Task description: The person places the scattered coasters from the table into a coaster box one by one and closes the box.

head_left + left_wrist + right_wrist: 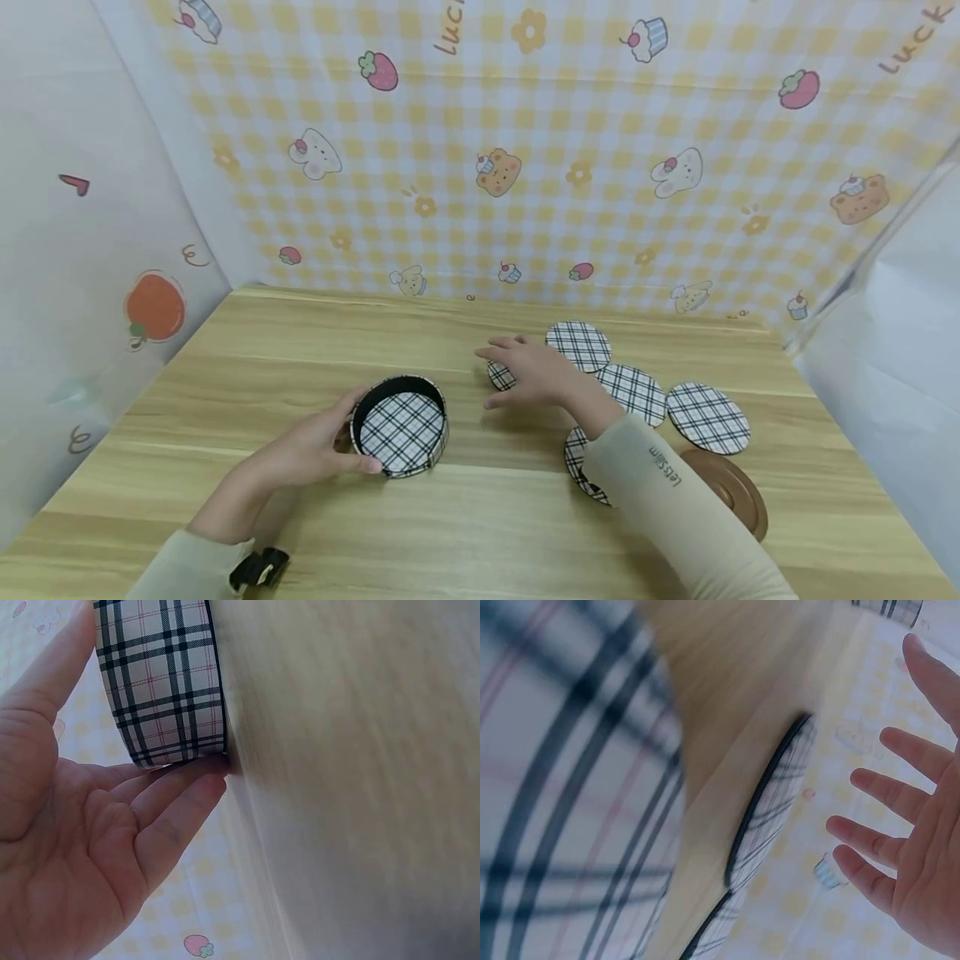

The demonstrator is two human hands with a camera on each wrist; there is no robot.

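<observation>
The left grip (318,446) curled round the holder (161,682) — likely to steady it — while the right grip (536,372), spread, hovered over a coaster (499,376).

Sleeves: a left sleeve (183,571) and a right sleeve (690,508) are both showing pale greyish beige, smooth-surfaced, fitting close to the arms and ending at the wrists. Dark lettering (664,466) is running along the right one near its cuff, appearing to read "LetsSlim". At the left cuff a small black attachment (259,569) is protruding, carrying a pale mark too small to identify. The left hand (322,446) and right hand (532,372) are going bare. Right-hand fingers (891,793) are looking slender, tapering to rounded tips; the left palm (64,847) is displaying deep creases.
</observation>
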